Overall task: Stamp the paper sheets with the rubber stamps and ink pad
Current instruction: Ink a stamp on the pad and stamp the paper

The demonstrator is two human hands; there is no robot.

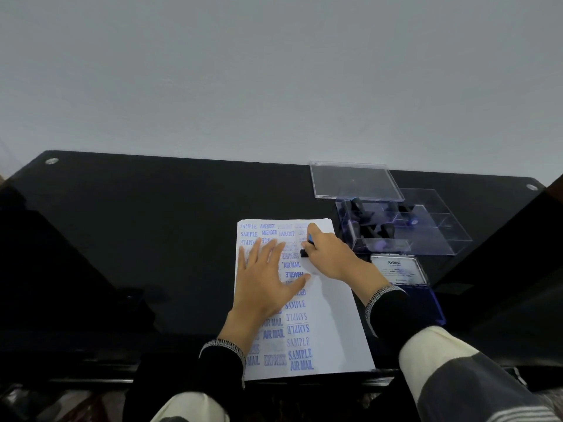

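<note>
Head view — left hand [264, 277] flat on paper [332, 315], right hand [327, 254] gripping stamp [305, 250]

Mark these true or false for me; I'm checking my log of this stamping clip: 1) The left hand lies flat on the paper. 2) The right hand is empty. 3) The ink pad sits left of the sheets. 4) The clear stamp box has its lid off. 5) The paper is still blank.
1) True: the left hand lies spread on the paper sheets.
2) False: the right hand grips a rubber stamp against the paper.
3) False: the ink pad lies right of the sheets.
4) True: the stamp box is open, its lid behind it.
5) False: blue imprints cover the paper.
</note>
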